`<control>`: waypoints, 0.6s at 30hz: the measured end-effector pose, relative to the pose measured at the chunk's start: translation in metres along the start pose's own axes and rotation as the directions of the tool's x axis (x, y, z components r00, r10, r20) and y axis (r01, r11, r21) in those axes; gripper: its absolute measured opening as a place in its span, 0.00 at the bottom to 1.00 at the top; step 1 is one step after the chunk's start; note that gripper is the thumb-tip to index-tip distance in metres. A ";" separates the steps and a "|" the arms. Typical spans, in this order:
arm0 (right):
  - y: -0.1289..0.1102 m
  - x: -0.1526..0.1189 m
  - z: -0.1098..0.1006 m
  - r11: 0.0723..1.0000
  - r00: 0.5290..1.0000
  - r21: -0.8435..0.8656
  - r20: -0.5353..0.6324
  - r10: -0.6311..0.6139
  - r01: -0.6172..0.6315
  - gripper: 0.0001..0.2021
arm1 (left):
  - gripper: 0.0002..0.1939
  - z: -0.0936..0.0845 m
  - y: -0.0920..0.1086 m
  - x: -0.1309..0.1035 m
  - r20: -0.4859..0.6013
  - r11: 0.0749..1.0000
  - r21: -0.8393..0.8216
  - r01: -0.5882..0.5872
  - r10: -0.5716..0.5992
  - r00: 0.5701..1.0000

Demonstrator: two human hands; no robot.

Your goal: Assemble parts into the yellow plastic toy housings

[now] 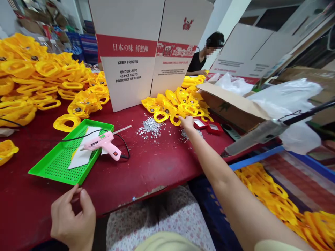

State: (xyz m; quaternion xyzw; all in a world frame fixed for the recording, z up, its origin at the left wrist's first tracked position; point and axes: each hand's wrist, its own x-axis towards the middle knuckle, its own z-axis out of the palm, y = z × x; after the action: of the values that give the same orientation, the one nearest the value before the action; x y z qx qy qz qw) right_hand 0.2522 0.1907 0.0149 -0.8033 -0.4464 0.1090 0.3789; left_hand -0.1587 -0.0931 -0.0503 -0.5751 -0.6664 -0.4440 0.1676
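My right hand (187, 122) reaches across the table, its fingers closed on the edge of a yellow plastic piece with an oval loop (176, 113), at the front of a heap of similar yellow pieces (183, 97). Under that wrist lies a small pile of metal bits (185, 135). My left hand (73, 217) is by the near table edge, fingers loosely curled and thumb apart, with nothing visible in it. Its fingertips are close to the corner of a green perforated tray (56, 178). A pink glue gun (103, 143) rests across the tray's right side, over white card strips (85, 153).
Silvery small parts (151, 127) are scattered mid-table, beside red square boxes (214, 128). A tall carton (131, 69) stands behind. More yellow pieces (39, 76) are piled at left. A grey metal arm (253, 137) juts in above a blue crate (269, 152). Another person (200, 59) sits beyond.
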 end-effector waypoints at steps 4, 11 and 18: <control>-0.006 0.003 -0.005 0.997 0.996 0.069 -0.082 -0.036 0.041 0.13 | 0.14 0.005 0.004 0.005 -0.097 0.999 0.034 0.019 -0.016 0.995; -0.009 -0.025 -0.039 0.916 0.964 0.347 -0.235 -0.123 0.202 0.22 | 0.10 0.007 0.012 0.011 -0.129 0.996 0.088 0.003 0.009 0.992; 0.016 -0.114 -0.097 0.617 0.943 0.786 0.237 -0.234 -0.045 0.23 | 0.15 -0.001 0.030 0.011 -0.113 1.000 -0.030 -0.004 0.000 0.994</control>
State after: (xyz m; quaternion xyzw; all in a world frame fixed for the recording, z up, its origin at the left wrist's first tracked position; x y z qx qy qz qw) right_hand 0.2461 0.0454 0.0519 -0.5046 -0.4512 0.3989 0.6186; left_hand -0.1345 -0.0887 -0.0299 -0.5523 -0.6485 -0.4856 0.1967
